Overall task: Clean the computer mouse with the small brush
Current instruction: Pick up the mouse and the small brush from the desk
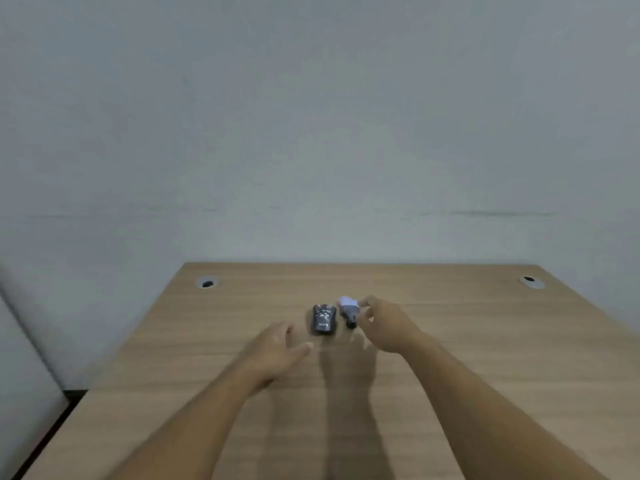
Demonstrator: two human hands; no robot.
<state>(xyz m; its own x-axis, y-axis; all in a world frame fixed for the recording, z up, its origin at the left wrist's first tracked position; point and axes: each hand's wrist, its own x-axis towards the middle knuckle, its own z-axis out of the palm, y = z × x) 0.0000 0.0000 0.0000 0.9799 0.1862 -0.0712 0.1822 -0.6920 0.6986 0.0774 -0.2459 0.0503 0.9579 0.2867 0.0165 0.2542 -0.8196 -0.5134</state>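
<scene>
A dark computer mouse (pixel 324 319) lies on the wooden desk (pixel 485 358), near its middle. Just right of it lies a small brush (pixel 349 308) with pale bristles and a short black handle. My right hand (pixel 388 325) hovers at the brush's right side, thumb and fingers apart and close around it; I cannot tell if they touch it. My left hand (pixel 277 348) is low over the desk, left of and nearer than the mouse, fingers spread and holding nothing.
Two round cable holes sit near the desk's far edge, one at the left (pixel 207 283) and one at the right (pixel 530 280). A plain grey wall rises behind the desk. The desk's left edge runs diagonally toward me.
</scene>
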